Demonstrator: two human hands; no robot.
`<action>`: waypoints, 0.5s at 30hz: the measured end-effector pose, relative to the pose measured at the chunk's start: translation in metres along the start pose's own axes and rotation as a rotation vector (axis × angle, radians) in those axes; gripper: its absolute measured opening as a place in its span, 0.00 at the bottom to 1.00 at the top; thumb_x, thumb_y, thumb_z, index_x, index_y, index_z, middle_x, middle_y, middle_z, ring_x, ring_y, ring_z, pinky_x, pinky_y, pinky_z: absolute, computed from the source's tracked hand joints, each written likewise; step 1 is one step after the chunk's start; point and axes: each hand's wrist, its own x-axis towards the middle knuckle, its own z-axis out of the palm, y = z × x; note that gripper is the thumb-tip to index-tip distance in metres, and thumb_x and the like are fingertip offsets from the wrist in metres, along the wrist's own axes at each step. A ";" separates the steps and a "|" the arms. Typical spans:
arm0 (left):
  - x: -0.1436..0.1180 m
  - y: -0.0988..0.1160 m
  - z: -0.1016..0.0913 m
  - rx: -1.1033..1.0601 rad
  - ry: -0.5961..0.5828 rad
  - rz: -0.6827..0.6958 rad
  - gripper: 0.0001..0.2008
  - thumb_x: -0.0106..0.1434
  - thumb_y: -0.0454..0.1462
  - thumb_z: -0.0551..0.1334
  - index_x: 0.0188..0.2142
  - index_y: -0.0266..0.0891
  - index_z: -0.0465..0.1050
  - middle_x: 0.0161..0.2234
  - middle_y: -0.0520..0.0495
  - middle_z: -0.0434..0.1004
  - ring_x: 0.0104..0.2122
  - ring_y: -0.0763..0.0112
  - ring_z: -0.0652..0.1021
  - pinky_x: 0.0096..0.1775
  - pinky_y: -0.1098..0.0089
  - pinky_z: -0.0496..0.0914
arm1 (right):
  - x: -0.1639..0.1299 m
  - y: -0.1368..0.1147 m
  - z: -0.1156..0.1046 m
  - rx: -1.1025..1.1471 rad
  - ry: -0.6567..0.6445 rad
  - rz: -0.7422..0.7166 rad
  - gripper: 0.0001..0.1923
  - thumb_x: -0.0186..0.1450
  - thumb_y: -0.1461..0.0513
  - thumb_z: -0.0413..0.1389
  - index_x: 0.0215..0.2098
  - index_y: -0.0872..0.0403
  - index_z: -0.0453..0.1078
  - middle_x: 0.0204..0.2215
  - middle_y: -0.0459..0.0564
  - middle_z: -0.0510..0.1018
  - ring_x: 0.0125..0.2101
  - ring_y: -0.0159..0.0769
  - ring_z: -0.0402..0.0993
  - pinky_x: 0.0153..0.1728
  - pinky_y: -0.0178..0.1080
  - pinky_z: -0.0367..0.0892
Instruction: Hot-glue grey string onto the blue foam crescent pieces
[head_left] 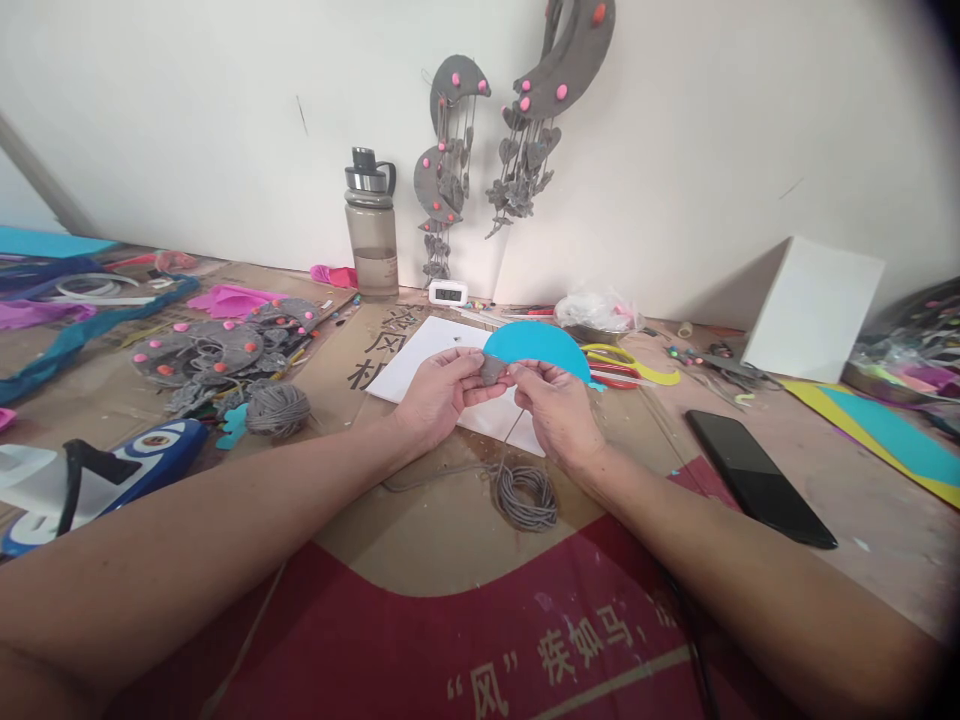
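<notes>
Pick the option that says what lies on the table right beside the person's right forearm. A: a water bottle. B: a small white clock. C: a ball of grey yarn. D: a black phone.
D: the black phone lies flat on the table just outside the right forearm, while the bottle, clock and yarn ball sit farther back or to the left.

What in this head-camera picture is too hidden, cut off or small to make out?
- The small grey felt piece: pinched between left hand and right hand; their fingers hide its shape.
- The small white digital clock: digits too small to read.
- The turquoise foam half-disc: lower edge hidden behind the right hand.
- The black printed characters on the brown cardboard: partly covered by the white paper sheet.
- The grey crescent felt hanging: top cut off by the frame.
</notes>
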 end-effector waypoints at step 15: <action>0.000 0.000 -0.004 -0.034 -0.047 0.015 0.06 0.54 0.34 0.64 0.30 0.37 0.67 0.32 0.48 0.78 0.35 0.70 0.79 0.48 0.60 0.72 | -0.003 -0.003 0.001 0.036 -0.007 -0.013 0.12 0.50 0.55 0.61 0.25 0.55 0.70 0.22 0.44 0.72 0.19 0.24 0.56 0.21 0.32 0.55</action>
